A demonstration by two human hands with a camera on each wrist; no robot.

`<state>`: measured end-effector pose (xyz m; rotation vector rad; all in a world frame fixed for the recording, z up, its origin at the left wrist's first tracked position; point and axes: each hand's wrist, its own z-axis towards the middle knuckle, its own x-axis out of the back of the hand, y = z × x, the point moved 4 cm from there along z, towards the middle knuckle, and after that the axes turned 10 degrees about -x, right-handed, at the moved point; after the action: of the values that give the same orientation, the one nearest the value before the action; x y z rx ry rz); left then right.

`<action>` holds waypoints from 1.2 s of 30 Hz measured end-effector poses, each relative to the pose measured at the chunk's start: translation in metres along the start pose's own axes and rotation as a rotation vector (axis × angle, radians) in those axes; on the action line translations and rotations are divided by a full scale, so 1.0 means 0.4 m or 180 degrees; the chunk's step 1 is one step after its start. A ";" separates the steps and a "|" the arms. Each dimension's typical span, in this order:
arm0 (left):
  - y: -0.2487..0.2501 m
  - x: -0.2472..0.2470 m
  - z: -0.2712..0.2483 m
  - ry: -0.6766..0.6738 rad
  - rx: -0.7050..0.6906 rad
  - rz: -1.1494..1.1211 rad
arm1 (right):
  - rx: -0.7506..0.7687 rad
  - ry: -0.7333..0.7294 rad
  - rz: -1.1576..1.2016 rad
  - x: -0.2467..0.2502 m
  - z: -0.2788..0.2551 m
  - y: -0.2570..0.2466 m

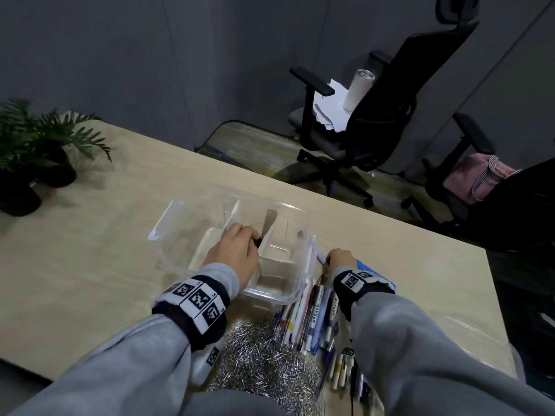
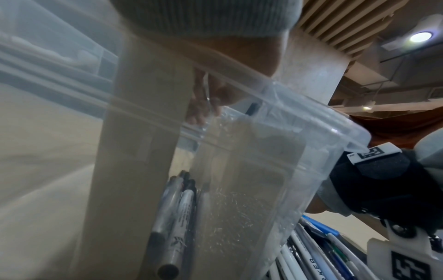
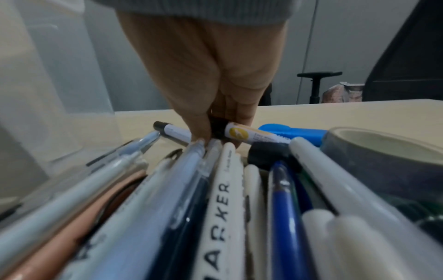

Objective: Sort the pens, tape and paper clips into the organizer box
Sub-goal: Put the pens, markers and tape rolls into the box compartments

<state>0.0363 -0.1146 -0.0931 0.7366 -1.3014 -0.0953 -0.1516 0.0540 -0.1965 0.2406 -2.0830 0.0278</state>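
Note:
The clear organizer box (image 1: 271,299) with dividers stands mid-table. My left hand (image 1: 253,240) reaches inside it and grips a black pen (image 1: 257,242). Through the box wall, the left wrist view shows the hand (image 2: 206,108) round that pen (image 2: 251,109), above several markers (image 2: 177,217) lying in a compartment. My right hand (image 1: 327,261) is down at the far end of the pen pile (image 1: 312,319). In the right wrist view, this hand (image 3: 215,132) pinches a white marker (image 3: 177,133) that lies crosswise. A grey tape roll (image 3: 383,157) sits to the right, and a paper clip heap (image 1: 264,355) lies near me.
A blue object (image 3: 292,132) lies behind the pens. Potted plants (image 1: 39,157) stand at the table's far left. Office chairs (image 1: 360,121) are beyond the far edge. A clear lid (image 1: 468,334) lies at the right. The table edge is close on the right.

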 end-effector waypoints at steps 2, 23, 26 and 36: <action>0.000 0.001 0.000 -0.0051 0.0030 -0.0019 | -0.0020 0.0028 0.0049 0.018 -0.001 0.006; 0.118 0.226 -0.017 0.1341 -0.0151 -0.2029 | 0.2237 0.0419 0.2904 0.287 -0.506 -0.202; 0.024 0.214 -0.028 0.1425 0.0536 -0.2283 | 0.1775 0.0337 0.3695 0.273 -0.457 -0.237; -0.066 0.072 -0.038 0.0188 0.1190 -0.1144 | 0.0805 -0.0160 0.2753 0.190 -0.393 -0.315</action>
<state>0.0673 -0.1415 -0.0844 1.2813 -1.1306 -0.1199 -0.0306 -0.0629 -0.0620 -0.5260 -2.0813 0.8095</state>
